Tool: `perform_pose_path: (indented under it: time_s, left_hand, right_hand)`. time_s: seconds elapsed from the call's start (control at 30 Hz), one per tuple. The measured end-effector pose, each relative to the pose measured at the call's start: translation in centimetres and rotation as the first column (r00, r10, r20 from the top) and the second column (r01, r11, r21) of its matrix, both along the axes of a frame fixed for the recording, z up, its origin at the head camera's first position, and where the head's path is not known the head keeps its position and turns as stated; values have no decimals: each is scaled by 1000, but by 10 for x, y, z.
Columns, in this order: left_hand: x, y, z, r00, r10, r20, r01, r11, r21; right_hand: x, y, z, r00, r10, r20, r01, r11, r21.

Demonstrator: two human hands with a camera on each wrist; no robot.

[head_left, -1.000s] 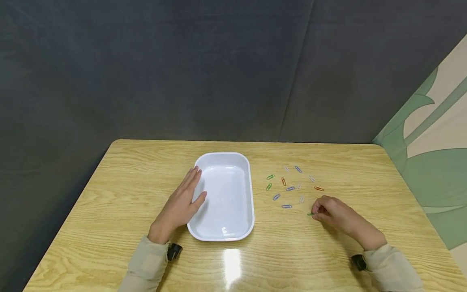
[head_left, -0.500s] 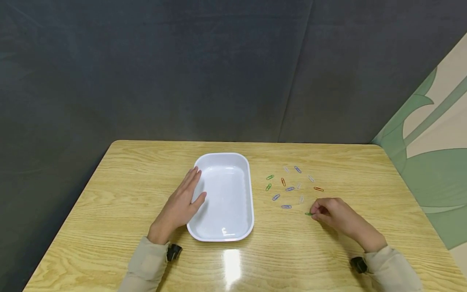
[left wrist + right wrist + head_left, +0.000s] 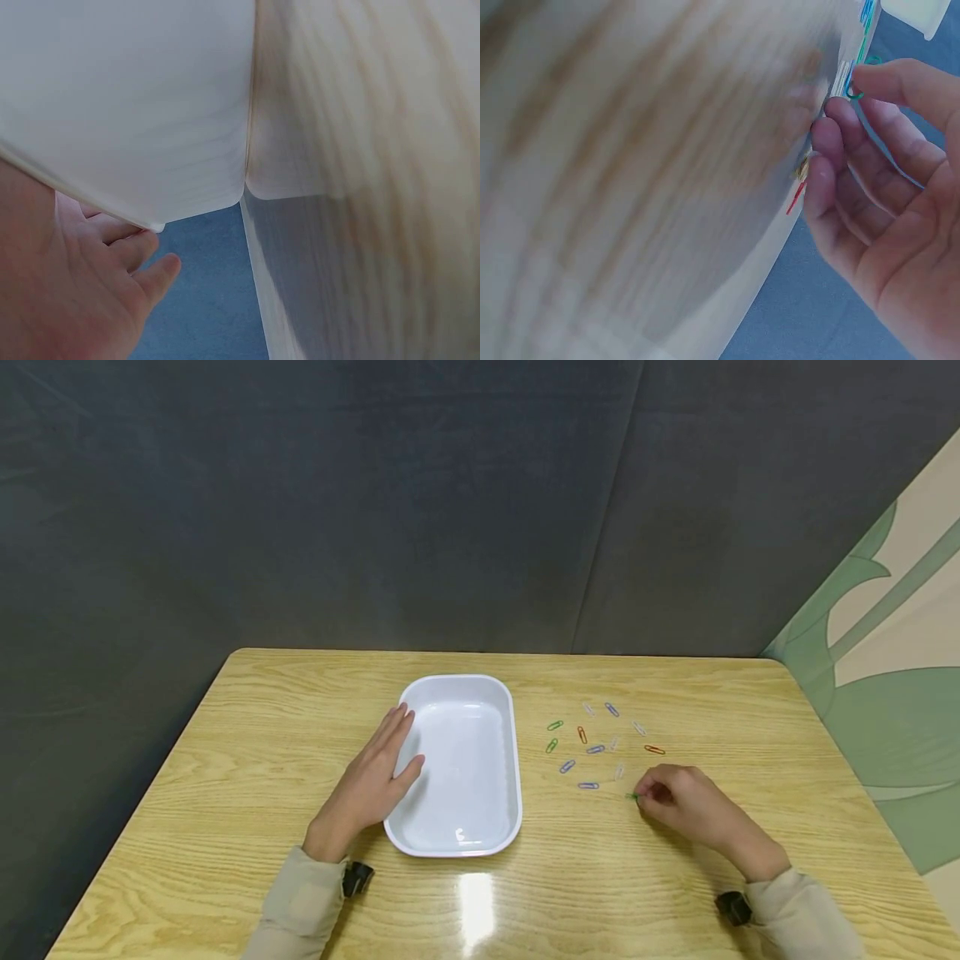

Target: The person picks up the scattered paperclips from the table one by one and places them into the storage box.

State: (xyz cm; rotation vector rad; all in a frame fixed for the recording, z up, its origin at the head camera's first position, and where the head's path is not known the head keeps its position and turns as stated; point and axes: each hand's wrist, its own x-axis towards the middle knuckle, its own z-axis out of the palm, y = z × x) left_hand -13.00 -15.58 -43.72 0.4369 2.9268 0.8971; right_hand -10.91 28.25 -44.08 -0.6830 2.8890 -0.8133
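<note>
Table (image 3: pixel 225 760): wood-grained, far corners rounded.
Dark cloth (image 3: pixel 420 510): behind the far edge and beyond the left edge.
Leaf print (image 3: pixel 907 710): green on beige, beyond the right edge.

The counter (image 3: pixel 600 877) is viewed forward and down from the head; left hand (image 3: pixel 369 779) and right hand (image 3: pixel 686 803) are shared, close up, by wrist views.

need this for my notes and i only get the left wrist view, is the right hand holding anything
Observer: Yes, the right hand pinches a green paper clip.
Operator: any more clips about
Observer: Yes, loose paper clips in several colours lie on the table, to the person's right of the white tray.
Operator: any inside the tray
Observer: None that the head view shows.
</note>
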Motion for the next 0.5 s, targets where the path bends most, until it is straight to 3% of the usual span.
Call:
perform_pose_path:
  time_s: [0.13,0.37,0.5]
  left_hand:
    - [0,0,0,1000,1,-1,-1,1000,-3]
    - [0,-1,0,1000,-6,-7,6,1000,-5]
    - [0,-1,0,1000,-7,-9,7,1000,-6]
  right_hand:
    - [0,-2,1,999,-24,-44,24,1000,-3]
    - [3,-7,6,997,-64,-46,63,998,-4]
    - [4,-11,7,991,-76,-105,75,997,-18]
